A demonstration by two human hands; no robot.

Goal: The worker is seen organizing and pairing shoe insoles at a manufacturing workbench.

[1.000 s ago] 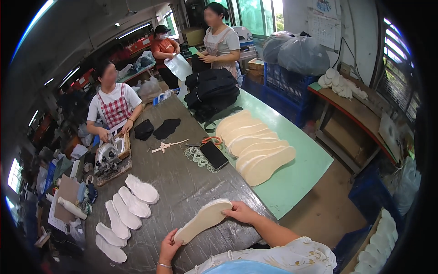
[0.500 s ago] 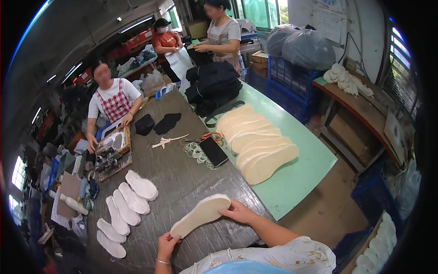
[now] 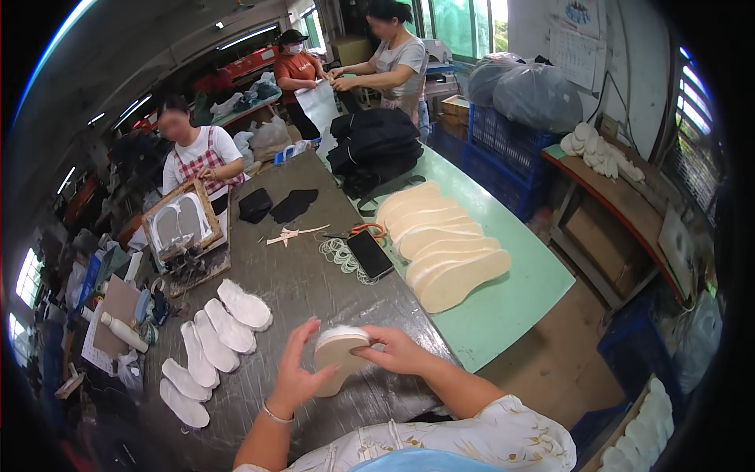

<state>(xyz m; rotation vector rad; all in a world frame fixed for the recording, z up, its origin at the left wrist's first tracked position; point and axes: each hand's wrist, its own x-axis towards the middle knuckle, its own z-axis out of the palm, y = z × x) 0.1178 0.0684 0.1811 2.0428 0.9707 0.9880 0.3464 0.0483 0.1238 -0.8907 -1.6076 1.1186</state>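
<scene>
Over the near part of the dark table, my right hand (image 3: 393, 351) grips a beige insole (image 3: 333, 352) with white fluff along its upper edge. The insole is tipped up, beige face toward me. My left hand (image 3: 301, 370) is open at the insole's left side, fingers raised and apart; its thumb overlaps the beige face, and whether it presses there I cannot tell. To the left, several white fluffy insoles (image 3: 212, 340) lie in a slanting row. Beyond my right hand, overlapping beige insoles (image 3: 448, 250) are spread on the green tabletop (image 3: 519, 295).
A black phone (image 3: 370, 253), orange-handled scissors (image 3: 368, 231), pale cord (image 3: 338, 256) and black fabric pieces (image 3: 294, 206) lie on the dark table (image 3: 299, 295). At the far left a co-worker (image 3: 206, 157) stands by a tilted frame (image 3: 182, 224). Black cloth (image 3: 373, 145) is piled at the back.
The insole has turned from lying lengthwise between both hands to more upright. My left hand has let go of its end and moved up. The co-worker's frame has been lifted to a tilt.
</scene>
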